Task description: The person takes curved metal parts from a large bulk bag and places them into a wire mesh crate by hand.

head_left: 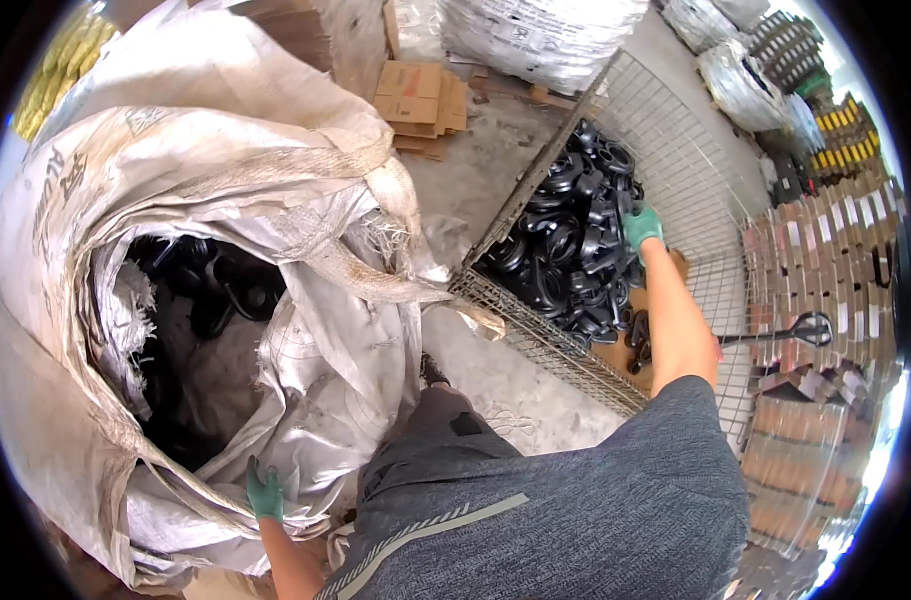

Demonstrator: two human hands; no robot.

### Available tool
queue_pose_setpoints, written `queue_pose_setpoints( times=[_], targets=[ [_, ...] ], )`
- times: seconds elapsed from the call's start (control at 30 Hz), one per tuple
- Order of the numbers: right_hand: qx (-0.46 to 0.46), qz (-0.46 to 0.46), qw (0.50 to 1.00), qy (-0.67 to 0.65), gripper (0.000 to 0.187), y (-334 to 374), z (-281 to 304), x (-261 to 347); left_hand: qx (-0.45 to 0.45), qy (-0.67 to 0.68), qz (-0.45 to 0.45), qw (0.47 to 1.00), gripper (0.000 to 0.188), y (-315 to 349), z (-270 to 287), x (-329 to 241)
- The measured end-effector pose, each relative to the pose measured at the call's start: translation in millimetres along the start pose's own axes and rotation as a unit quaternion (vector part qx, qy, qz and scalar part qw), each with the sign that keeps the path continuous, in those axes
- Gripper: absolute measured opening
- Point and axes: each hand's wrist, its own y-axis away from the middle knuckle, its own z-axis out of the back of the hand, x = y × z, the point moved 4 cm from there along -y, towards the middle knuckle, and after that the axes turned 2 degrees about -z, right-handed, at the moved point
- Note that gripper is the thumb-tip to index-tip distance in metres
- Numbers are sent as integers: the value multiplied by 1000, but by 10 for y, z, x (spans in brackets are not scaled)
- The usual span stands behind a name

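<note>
A large white woven bulk bag [325, 345] stands on my left with its mouth gaping. Shiny black curved parts [245, 290] lie inside it. On the bag's near rim rests my left hand [266, 492] in a green glove, fingers stretched out against the fabric. My right hand [643, 226], gloved in green too, reaches into a wire mesh basket [535, 325] at the right. Its fingers are curled at a black part among a heap of black looped parts [565, 240]; the fingertips are partly hidden.
Cardboard [639, 300] shows at the basket's right side. Flattened cardboard boxes [415, 95] lie on the floor beyond, near a white wrapped bulk load [545, 35]. A black handle [810, 329] sticks out past the basket, beside stacked brown cartons [825, 270].
</note>
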Motion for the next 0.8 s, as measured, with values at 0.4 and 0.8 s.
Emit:
queue_pose_setpoints(
  times=[0.4,0.8],
  targets=[
    [557,534,635,-25,33,4043,-1055,4197,136,-383,156,900,117,-175,-727,-161],
    [522,309,787,115,61,4322,-4759,5929,57,-339,136,929,117,-361,-708,263]
  ],
)
